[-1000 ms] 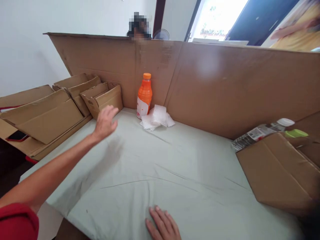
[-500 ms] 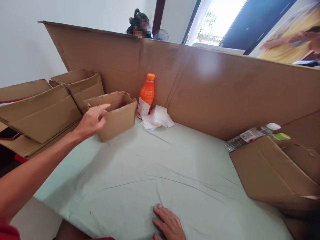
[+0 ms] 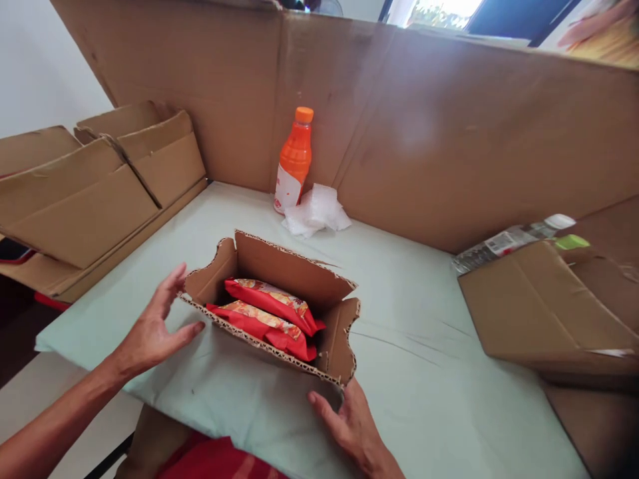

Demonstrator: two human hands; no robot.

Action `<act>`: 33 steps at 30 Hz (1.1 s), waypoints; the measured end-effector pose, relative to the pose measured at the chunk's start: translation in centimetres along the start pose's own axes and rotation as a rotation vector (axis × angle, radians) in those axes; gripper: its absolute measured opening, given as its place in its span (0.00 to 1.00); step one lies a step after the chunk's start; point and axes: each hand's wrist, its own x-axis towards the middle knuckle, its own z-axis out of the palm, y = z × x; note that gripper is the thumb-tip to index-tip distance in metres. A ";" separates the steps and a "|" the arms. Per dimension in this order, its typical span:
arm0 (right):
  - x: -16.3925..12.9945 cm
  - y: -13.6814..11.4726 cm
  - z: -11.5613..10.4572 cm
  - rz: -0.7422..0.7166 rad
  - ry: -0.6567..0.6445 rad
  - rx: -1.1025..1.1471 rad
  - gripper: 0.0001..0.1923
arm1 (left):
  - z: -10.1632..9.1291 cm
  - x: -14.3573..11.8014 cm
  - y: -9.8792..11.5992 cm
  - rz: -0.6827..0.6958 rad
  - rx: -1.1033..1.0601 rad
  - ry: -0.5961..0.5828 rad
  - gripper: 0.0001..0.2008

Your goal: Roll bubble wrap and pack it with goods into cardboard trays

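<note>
Open carton (image 3: 279, 313) sits mid-table (image 3: 414, 346), two red packets (image 3: 267, 313) inside, flaps unclosed. Left hand (image 3: 150, 332) at its 9 o'clock, right hand (image 3: 349, 419) at 5 o'clock; fingers released, grasping nothing.

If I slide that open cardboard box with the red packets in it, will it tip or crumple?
The open box sits low and wide on the cloth, so tipping seems unlikely. Its corrugated walls look stiff, though the loose flaps may flex. Two red packets suggest it is fairly light.
</note>
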 end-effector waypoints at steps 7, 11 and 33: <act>0.3 -0.4 0.3 -0.010 -0.009 0.046 0.41 | 5.6 1.3 -1.4 -0.076 -0.071 -0.350 0.17; 2.9 0.9 -0.6 0.051 0.008 0.088 0.36 | 7.3 2.5 -0.2 -0.159 -0.178 -0.306 0.19; 35.8 10.5 -5.1 0.063 0.307 0.084 0.14 | 14.0 7.1 -2.9 -0.264 -0.436 -0.025 0.32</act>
